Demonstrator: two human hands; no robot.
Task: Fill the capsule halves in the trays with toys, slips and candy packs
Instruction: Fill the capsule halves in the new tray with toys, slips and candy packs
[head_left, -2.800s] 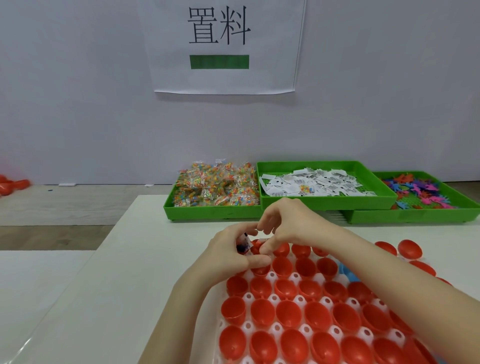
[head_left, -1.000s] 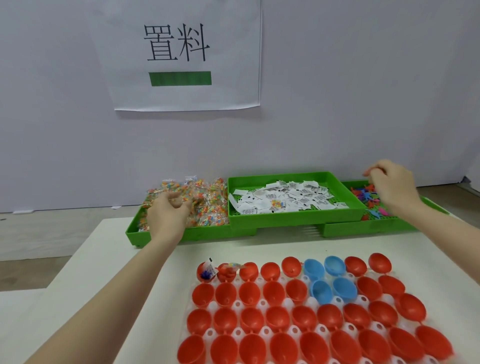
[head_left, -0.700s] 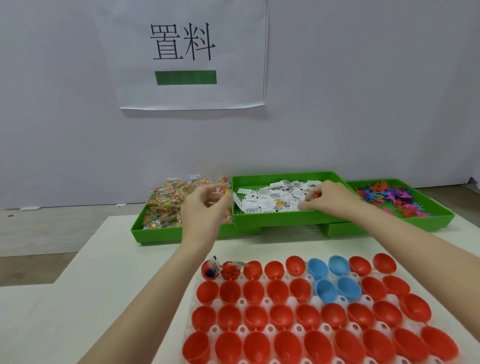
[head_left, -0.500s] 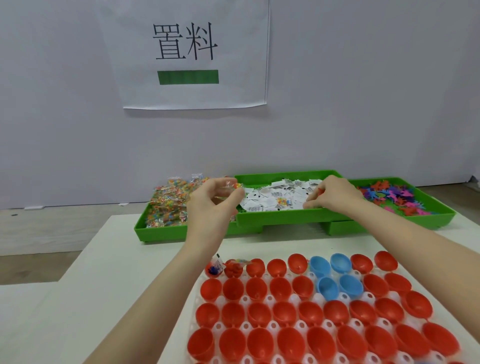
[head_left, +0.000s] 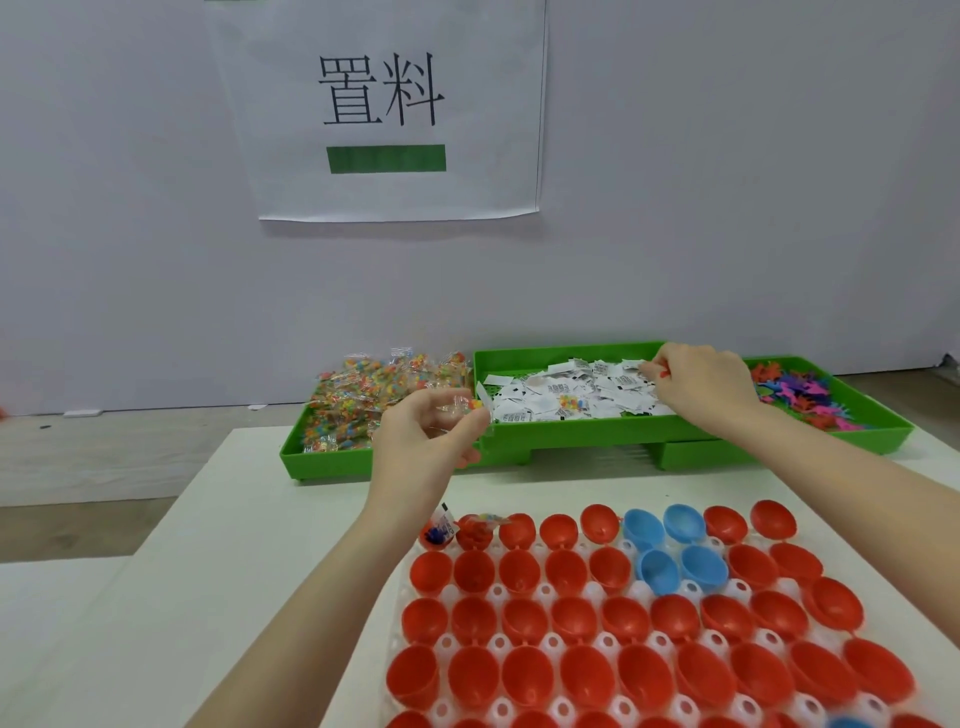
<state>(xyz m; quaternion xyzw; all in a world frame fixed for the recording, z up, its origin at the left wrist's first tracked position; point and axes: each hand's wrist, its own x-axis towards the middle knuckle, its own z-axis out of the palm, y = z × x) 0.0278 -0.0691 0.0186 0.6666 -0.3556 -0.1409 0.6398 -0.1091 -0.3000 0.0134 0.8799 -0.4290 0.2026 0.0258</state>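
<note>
Red capsule halves (head_left: 524, 670), four blue among them, sit open-side up in a white holed tray (head_left: 647, 592) at the bench's near edge. Above its far-left corner, the left hand (head_left: 421, 441) pinches a clear candy pack (head_left: 460, 408). Farther back, the right hand (head_left: 701, 384) pinches a red toy over the slips (head_left: 566, 397) in the middle green bin (head_left: 566, 434).

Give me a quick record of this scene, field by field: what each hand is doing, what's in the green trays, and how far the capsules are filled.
left hand: holds a candy pack
right hand: picking at paper slips in the middle tray
side trays: candy packs left, toys right
capsule halves: two back-left ones filled
</note>
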